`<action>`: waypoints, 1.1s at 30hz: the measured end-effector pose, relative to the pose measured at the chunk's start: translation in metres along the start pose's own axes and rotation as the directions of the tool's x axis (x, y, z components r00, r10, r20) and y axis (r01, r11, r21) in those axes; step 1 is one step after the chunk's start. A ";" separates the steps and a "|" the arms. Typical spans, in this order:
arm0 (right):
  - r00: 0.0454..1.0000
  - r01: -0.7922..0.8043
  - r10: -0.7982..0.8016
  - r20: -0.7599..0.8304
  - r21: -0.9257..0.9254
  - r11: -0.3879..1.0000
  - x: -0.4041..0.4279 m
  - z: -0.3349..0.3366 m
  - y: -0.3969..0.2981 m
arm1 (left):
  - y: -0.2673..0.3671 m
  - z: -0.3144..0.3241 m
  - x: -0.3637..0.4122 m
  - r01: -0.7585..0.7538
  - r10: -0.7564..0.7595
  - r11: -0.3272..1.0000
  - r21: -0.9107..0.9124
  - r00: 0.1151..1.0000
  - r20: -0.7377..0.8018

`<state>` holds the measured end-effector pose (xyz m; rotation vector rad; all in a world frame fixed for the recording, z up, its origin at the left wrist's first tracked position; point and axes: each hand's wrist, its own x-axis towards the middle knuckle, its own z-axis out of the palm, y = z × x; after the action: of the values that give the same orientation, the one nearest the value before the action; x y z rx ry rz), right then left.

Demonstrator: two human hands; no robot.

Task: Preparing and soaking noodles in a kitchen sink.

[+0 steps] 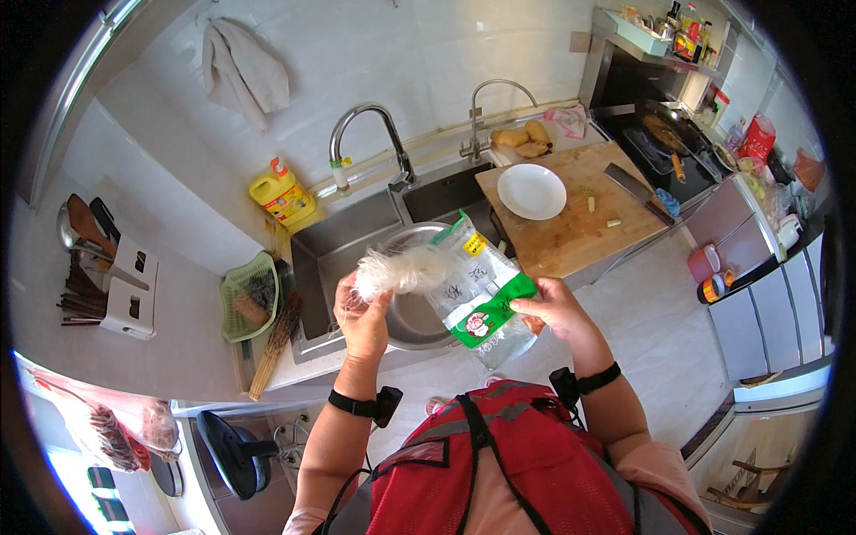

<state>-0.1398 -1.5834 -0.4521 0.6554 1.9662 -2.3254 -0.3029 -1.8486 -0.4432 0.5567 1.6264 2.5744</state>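
My left hand (364,317) grips one end of a bundle of dry, whitish glass noodles (404,269), with a few loose strands hanging by the wrist. The bundle's other end reaches the mouth of a clear plastic bag (461,287) with a green and white printed band. On the bag's right side, my right hand (552,309) pinches it, thumb on the green band. Both hands are above a round metal basin (418,319) in the sink (348,244), partly hidden by the noodles and bag.
A cutting board (575,241) to the right bears a white plate (531,192), vegetable scraps and a cleaver (638,192). Behind the sink rises a curved faucet (364,110). A yellow jug (282,197), a green basket (244,301) and a bristle brush (275,344) stand or lie at left.
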 end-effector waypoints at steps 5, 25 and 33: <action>0.998 0.022 -0.014 -0.055 0.145 0.989 -0.003 -0.007 0.011 | -0.006 -0.013 0.007 0.088 -0.113 0.982 -0.166 0.982 -0.153; 0.989 0.140 -0.141 -0.039 -0.030 0.990 0.004 0.009 -0.002 | -0.074 -0.055 0.023 0.216 -0.323 0.548 0.808 0.946 -0.033; 0.937 0.344 -0.345 0.047 -0.276 0.897 0.004 0.007 -0.009 | -0.016 0.019 0.028 -0.329 -0.313 0.500 0.801 0.794 0.522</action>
<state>-0.1480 -1.5873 -0.4441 0.3084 2.5273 -2.1341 -0.3248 -1.8184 -0.4426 1.2638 2.4631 1.0337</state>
